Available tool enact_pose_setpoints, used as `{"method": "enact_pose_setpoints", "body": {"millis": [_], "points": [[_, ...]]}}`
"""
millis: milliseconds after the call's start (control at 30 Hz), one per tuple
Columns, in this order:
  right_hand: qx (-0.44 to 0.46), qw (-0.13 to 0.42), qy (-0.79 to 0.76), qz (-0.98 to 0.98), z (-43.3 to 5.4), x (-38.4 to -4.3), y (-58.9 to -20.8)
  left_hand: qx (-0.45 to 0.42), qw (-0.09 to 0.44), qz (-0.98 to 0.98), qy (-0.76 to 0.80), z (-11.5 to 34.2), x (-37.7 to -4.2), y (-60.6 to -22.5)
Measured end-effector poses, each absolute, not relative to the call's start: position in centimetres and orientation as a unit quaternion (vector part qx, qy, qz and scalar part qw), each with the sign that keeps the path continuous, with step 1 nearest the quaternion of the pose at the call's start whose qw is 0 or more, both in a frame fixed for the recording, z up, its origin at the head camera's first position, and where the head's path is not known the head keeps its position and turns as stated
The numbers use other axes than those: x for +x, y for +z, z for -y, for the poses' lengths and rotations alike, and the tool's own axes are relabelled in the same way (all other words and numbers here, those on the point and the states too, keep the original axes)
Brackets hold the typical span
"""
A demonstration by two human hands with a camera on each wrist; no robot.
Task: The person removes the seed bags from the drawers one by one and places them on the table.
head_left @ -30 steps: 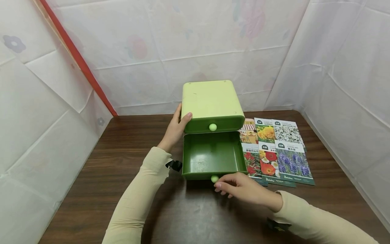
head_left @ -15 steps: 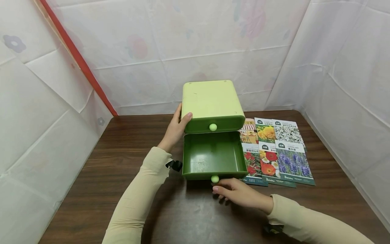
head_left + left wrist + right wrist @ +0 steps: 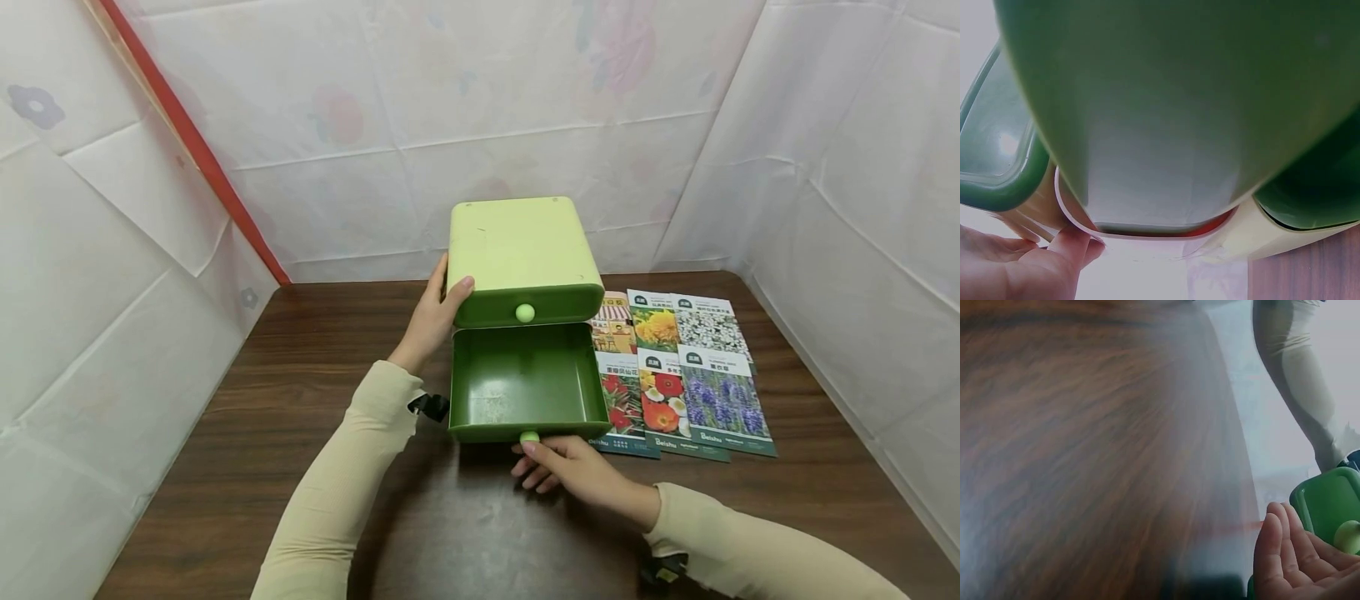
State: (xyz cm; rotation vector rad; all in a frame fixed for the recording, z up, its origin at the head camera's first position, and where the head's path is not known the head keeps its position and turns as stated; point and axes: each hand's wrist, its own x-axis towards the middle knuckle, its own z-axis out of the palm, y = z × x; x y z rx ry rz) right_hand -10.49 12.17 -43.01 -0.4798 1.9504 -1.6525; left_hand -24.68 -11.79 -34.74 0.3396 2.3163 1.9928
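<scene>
A drawer box (image 3: 521,242) with a pale green shell and dark green fronts stands upright on the table. One drawer (image 3: 525,392) is pulled far out and holds nothing; above it, the top drawer front (image 3: 487,308) sits closed. My left hand (image 3: 435,321) grips the box's left side, thumb at its front edge and fingers along the side. My right hand (image 3: 581,471) is at the pulled-out drawer's round knob (image 3: 529,437), thumb tip over it and index finger beside it. The right wrist view shows the other fingers (image 3: 1272,540) extended below the knob.
Several seed packets with flower pictures, one a purple lavender packet (image 3: 723,400), lie in two rows on the wooden table (image 3: 300,400), right of the box. White patterned sheeting (image 3: 480,108) rises behind and at both sides. A lower green front (image 3: 1316,187) shows in the left wrist view.
My right hand dips slightly below the knob, then comes back up with the thumb over it; its wrist shifts left and down. The left hand, box and pulled-out drawer keep their places.
</scene>
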Motion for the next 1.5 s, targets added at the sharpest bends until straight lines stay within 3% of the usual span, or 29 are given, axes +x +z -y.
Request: {"method": "enact_pose_setpoints", "body": {"millis": [267,600,1500], "points": [[-0.097,0.297,-0.664,-0.68,-11.7,-10.4,-42.7,0.112,0.033,-0.752,0.649,11.8,-24.7,-34.7],[-0.056,0.292,-0.685,-0.665,-11.6,-10.4,-42.3,0.114,0.035,-0.753,0.647,11.9,-24.7,-34.7],[-0.049,0.289,-0.738,-0.608,-11.9,-14.5,-40.5,0.117,0.043,-0.758,0.64,12.0,-24.7,-34.5]]}}
